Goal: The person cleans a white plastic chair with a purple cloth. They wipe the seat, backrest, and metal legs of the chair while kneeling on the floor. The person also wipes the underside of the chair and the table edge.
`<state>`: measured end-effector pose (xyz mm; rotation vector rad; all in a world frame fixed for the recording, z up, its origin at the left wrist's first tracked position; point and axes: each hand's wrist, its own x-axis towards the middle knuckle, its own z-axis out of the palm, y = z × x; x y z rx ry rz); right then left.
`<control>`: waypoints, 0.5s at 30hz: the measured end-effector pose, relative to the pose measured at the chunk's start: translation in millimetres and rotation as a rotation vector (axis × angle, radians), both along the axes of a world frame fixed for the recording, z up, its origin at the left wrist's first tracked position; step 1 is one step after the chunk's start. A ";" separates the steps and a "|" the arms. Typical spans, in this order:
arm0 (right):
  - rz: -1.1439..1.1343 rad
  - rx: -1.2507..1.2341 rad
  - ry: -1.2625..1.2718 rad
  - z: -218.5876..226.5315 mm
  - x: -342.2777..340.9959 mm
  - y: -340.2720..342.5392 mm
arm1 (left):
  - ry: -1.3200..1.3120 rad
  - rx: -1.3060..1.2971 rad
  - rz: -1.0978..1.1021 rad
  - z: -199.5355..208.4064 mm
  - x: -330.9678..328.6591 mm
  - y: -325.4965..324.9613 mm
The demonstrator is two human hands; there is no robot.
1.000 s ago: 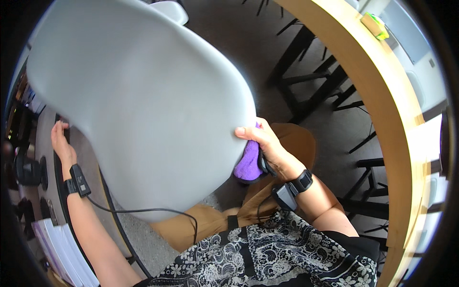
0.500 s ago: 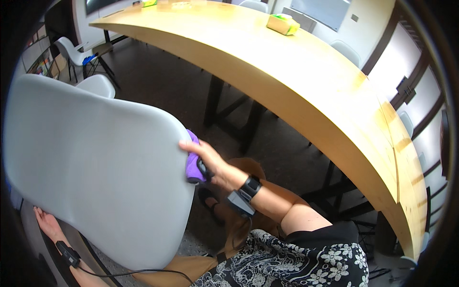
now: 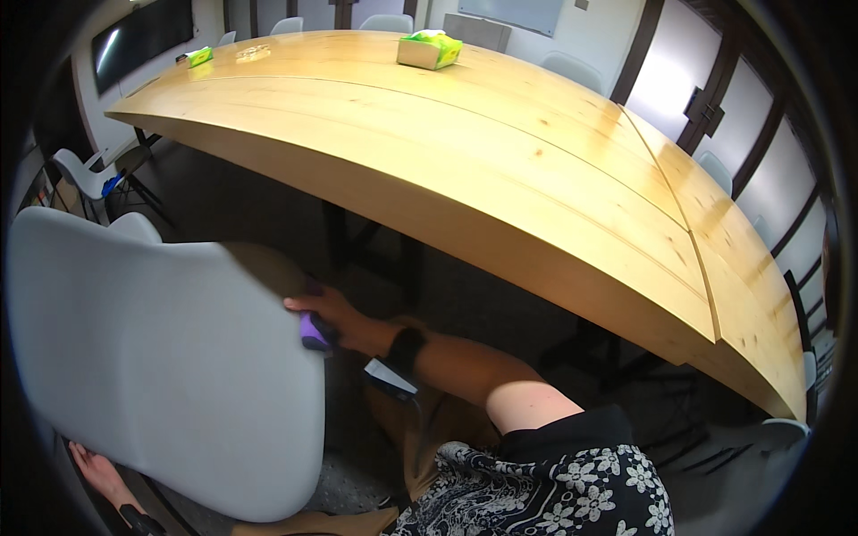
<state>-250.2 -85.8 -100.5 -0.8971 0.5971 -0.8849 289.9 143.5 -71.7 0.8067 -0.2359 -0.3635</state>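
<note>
A pale grey moulded chair shell [image 3: 179,375] fills the left side, its curved edges showing. My right hand [image 3: 340,320] is closed round a purple cloth [image 3: 315,330] with a black part, at the shell's right edge. The thumb lies on the shell's face, and the cloth presses along the rim. What the cloth does behind the edge is hidden. At lower left, my left hand [image 3: 100,472] is beside the shell's lower edge, fingers stretched out; whether they touch the shell I cannot tell. A dark band with a small device [image 3: 393,375] is on my right wrist.
A long wooden table [image 3: 429,170] stretches across ahead, its thick front edge bending to the right. A green tissue pack [image 3: 431,50] lies on it, with a smaller green pack [image 3: 201,56] farther left. Another grey chair [image 3: 85,174] stands at far left.
The view has shifted, so more tabletop shows. My right hand and the cloth now appear lower on the shell's right edge, in shadow. My left hand still lies by the lower edge.
</note>
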 end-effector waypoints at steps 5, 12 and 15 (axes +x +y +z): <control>-0.008 0.006 -0.041 -5.1 -6.0 -23.5 | -0.026 0.045 0.034 5.3 -11.1 -16.7; -0.065 -0.039 0.028 -35.3 -12.9 -56.2 | -0.299 0.010 -0.192 -22.6 13.2 -10.4; -0.019 -0.055 0.075 -51.7 -13.1 -73.5 | -0.349 0.095 -0.164 -26.1 18.1 -12.6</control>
